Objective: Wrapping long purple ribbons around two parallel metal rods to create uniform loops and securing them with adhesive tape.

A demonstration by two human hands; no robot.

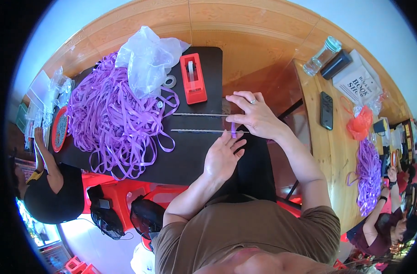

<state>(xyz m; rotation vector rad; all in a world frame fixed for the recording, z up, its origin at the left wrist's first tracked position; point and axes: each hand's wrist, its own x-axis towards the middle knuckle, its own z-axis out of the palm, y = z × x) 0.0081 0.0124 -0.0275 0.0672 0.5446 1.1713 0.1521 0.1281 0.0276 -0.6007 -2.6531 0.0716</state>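
Note:
A short length of purple ribbon (233,129) runs between two thin metal rods, the far rod (195,114) and the near rod (195,131), which jut past the dark table's right edge. At the far rod's end, my right hand (258,118), back up and wearing a ring, bends its lower fingers onto the ribbon's far end; its other fingers are raised and apart. Palm up beneath the near rod, my left hand (221,157) has its fingertips closed at the ribbon's near end. A large tangled heap of purple ribbon (112,118) lies left of the rods.
A red tape dispenser (194,78), a tape roll (169,81) and a clear plastic bag (147,59) are on the dark table (185,160). The wooden table (327,150) at right bears a phone (326,111), a bottle (321,57) and more ribbon (369,178). People sit at both sides.

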